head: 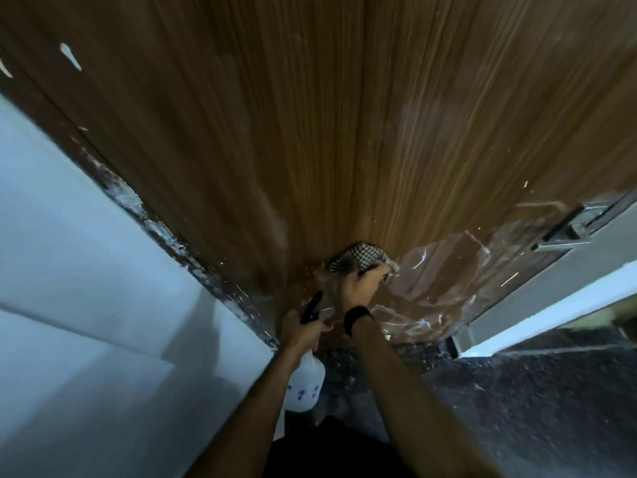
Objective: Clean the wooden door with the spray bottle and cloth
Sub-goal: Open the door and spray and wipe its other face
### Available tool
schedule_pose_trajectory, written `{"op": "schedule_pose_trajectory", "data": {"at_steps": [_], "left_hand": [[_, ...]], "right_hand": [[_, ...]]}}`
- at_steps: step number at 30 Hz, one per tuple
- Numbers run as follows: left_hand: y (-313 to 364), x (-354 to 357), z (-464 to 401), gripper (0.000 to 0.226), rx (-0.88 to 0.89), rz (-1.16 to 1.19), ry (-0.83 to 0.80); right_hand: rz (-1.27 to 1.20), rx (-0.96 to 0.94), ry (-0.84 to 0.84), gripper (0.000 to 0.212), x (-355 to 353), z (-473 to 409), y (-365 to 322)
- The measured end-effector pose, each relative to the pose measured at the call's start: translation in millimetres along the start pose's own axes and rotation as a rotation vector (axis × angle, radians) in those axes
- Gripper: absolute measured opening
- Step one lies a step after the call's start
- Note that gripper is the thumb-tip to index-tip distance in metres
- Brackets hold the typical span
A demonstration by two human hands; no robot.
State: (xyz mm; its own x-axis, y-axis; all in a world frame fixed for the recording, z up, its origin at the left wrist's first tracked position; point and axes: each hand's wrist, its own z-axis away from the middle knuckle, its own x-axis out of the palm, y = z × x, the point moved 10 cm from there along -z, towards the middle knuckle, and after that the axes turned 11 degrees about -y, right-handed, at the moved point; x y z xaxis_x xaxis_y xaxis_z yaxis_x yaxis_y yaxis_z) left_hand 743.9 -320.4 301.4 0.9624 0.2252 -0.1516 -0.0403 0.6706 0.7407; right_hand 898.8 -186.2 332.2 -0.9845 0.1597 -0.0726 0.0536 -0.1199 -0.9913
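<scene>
The wooden door (310,132) fills the upper view, brown with vertical grain and white paint flecks. Low on it, my right hand (362,282) holds a black-and-white checked cloth (358,258) against the wood. A dark band sits on that wrist. To the left, my left hand (303,331) grips the neck of a white spray bottle (305,384) with a black trigger head (312,307), its body hanging below the hand and the nozzle toward the door.
A clear plastic film (448,281) clings, torn, to the door's lower right. A metal lever handle (565,232) sticks out at the right edge. A pale wall (86,288) runs along the left. Dark speckled floor (517,391) lies below.
</scene>
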Motion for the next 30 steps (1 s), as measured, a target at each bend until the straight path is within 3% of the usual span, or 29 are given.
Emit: {"op": "schedule_pose_trajectory", "data": {"at_steps": [3,8,14,19,25,30], "left_hand": [[-7.4,-17.5,-5.7,0.052,-0.031,0.010,0.017],[-10.4,-38.3,-10.2,0.050,-0.039,-0.081,0.083],[-1.6,-16.7,-11.1,0.031,-0.028,-0.066,0.006],[3.5,-14.9,-7.1,0.042,0.004,-0.017,-0.024],[-9.1,-44.5,-10.9,0.018,-0.047,0.034,0.047],[9.2,-55.3,0.0,0.025,0.063,-0.034,0.073]], "right_hand": [[-0.041,0.090,-0.166,0.052,46.9,13.6,17.0],[-0.095,0.129,-0.298,0.040,72.9,21.5,21.3],[-0.114,0.035,-0.039,0.035,2.1,-7.3,20.8],[-0.110,0.031,0.068,0.032,-15.1,-10.6,16.4],[-0.022,0.065,-0.278,0.038,72.5,27.1,24.9],[-0.061,0.031,-0.271,0.035,68.8,29.3,16.2]]}}
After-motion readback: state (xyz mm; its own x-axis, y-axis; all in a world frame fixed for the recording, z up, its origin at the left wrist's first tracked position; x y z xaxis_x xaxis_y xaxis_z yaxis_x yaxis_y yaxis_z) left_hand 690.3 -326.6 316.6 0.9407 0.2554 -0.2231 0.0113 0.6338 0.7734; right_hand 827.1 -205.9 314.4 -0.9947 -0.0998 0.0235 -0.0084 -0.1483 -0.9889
